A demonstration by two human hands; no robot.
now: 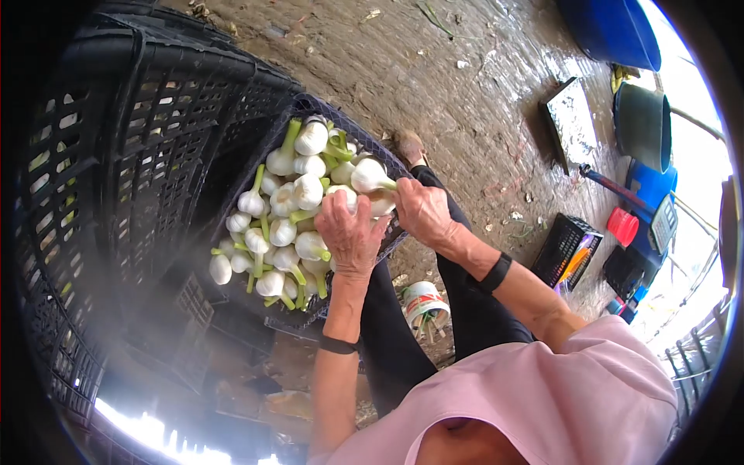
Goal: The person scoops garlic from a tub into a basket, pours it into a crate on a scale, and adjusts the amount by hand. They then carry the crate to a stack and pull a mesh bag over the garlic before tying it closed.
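Note:
A dark mesh-sided crate (358,124) is heaped with white garlic bulbs (283,200), many with short green stems. My right hand (422,211) is closed at the crate's edge, pinching the green stem of a garlic bulb (368,176) that lies on top of the heap. My left hand (349,232) reaches over the heap, its fingers curled round another garlic bulb (341,194) that is partly hidden beneath them. A further bulb shows between the two hands.
Tall black slatted crates (178,97) stand along the left. A white bucket (425,301) sits between my legs. On the muddy floor (488,139) at right are a small black basket (570,252), a scale (663,221), a red container (622,226) and blue tubs (612,31).

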